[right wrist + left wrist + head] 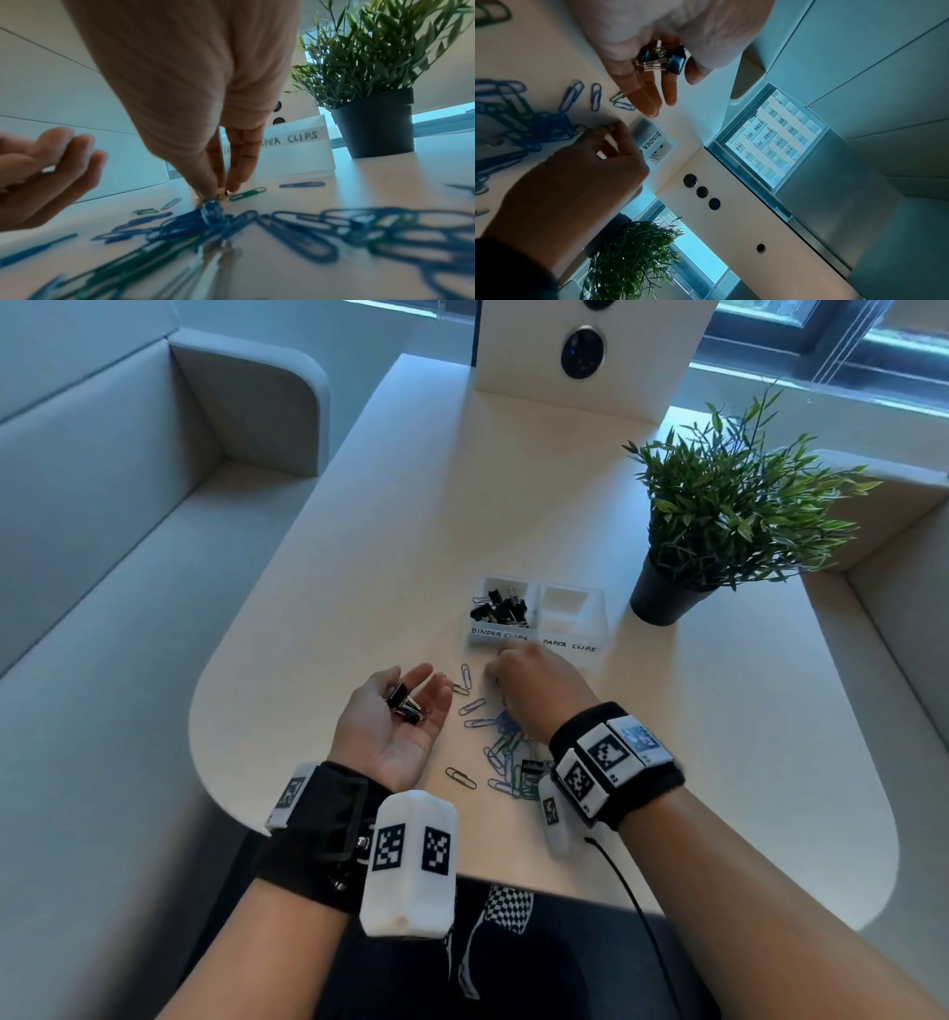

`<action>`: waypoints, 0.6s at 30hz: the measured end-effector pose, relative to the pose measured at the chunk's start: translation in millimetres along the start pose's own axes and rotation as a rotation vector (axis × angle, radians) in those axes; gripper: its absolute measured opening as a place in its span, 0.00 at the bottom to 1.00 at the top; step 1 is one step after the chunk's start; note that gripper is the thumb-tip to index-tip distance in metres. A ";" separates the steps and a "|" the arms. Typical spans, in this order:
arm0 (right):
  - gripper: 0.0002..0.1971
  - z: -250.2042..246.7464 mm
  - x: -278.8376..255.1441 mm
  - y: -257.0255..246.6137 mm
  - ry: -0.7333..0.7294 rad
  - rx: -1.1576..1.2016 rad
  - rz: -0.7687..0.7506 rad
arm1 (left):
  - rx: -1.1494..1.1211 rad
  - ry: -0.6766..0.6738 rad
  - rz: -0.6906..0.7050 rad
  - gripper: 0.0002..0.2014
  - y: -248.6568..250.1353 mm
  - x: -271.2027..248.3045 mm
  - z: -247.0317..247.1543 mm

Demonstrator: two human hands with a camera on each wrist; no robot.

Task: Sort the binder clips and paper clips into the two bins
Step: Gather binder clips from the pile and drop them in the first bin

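Observation:
My left hand lies palm up on the table, fingers relaxed, with a few black binder clips resting in the palm. My right hand reaches down at the far end of a heap of blue and green paper clips. Its thumb and fingertips pinch a small binder clip by its wire handle. Just beyond stand two white bins. The left bin, labelled BINDER CLIPS, holds several black clips. Nothing shows inside the right bin, labelled PAPER CLIPS. Another binder clip lies in the heap.
A potted plant in a dark pot stands right of the bins. A white upright panel with round sockets closes the table's far end. Loose paper clips lie near the table's front edge. Grey benches flank the table.

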State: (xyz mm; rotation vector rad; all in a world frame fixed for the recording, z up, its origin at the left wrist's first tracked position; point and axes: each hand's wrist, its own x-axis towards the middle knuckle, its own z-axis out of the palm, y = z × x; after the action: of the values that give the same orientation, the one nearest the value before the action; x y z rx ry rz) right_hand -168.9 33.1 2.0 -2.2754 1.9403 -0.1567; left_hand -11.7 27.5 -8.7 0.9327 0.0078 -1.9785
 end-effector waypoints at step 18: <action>0.06 -43.6 -28.7 11.6 0.066 0.766 0.171 | 0.091 -0.101 -0.106 0.11 -44.6 4.8 22.9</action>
State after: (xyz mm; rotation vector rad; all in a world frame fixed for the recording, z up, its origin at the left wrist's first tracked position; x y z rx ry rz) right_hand -192.3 57.7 43.3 -1.6101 1.6772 -0.8030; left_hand -60.0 41.7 -10.5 0.9059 -0.0923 -2.1369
